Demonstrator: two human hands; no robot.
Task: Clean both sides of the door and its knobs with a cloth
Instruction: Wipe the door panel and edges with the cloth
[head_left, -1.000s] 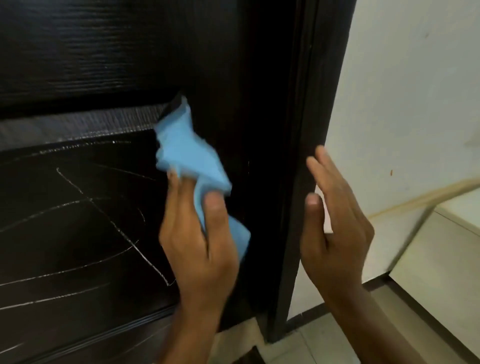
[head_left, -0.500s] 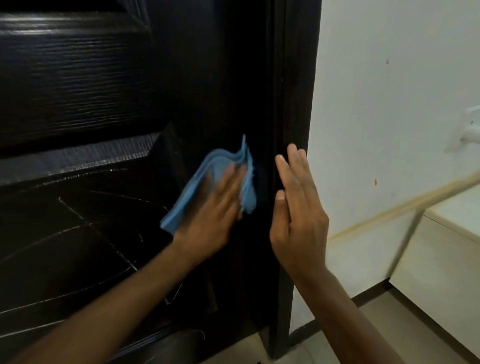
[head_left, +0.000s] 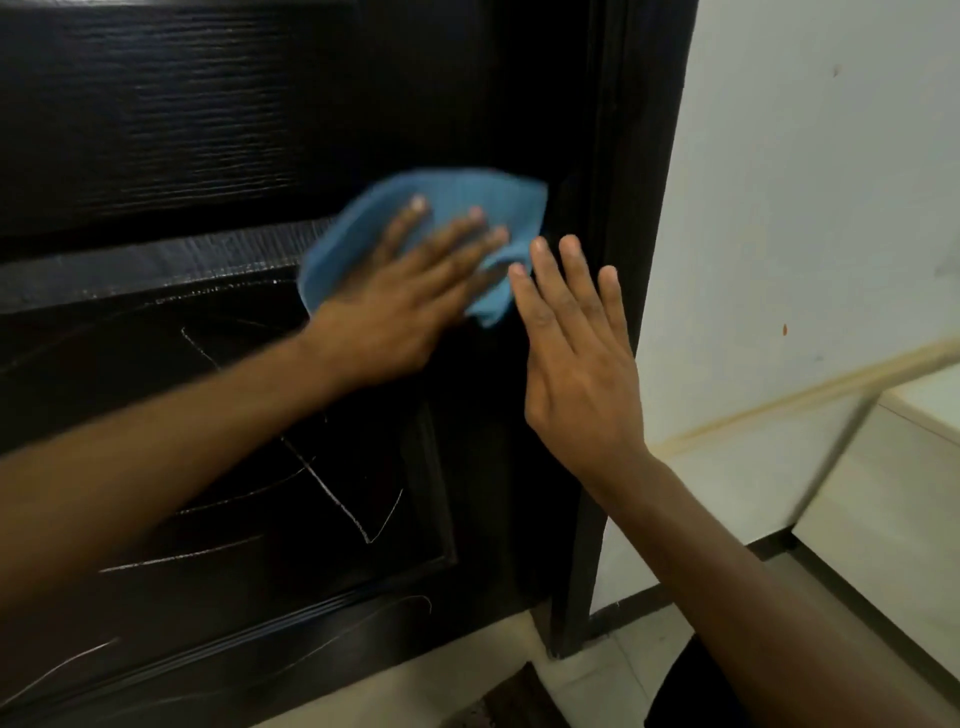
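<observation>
A person's two bare arms reach toward a dark, almost black panelled wooden door, seen from a head-worn camera looking forward and down. The left hand lies flat with fingers straight and spread, pressing a light blue cloth against the door face. The cloth sits on the vertical strip near the door's right edge, level with the horizontal rail between an upper and a lower panel. It is crumpled and slightly blurred, roughly wider than tall, its long axis running left to right with a small tilt, one corner hanging down toward the lower right.

The right hand is open, fingers straight and close together, pointing up; it holds nothing. It stands just right of the cloth, by the door's right edge and the dark door frame. Whether it touches the door cannot be told.

Judging progress: wiping of this side is under way and looks far from finished. Pale chalk-like scribbles cover the lower panel, uncleaned. No knob appears in view, and the other side of the door is hidden, so both seem left to do.

To the right are a pale wall and a tiled floor.
</observation>
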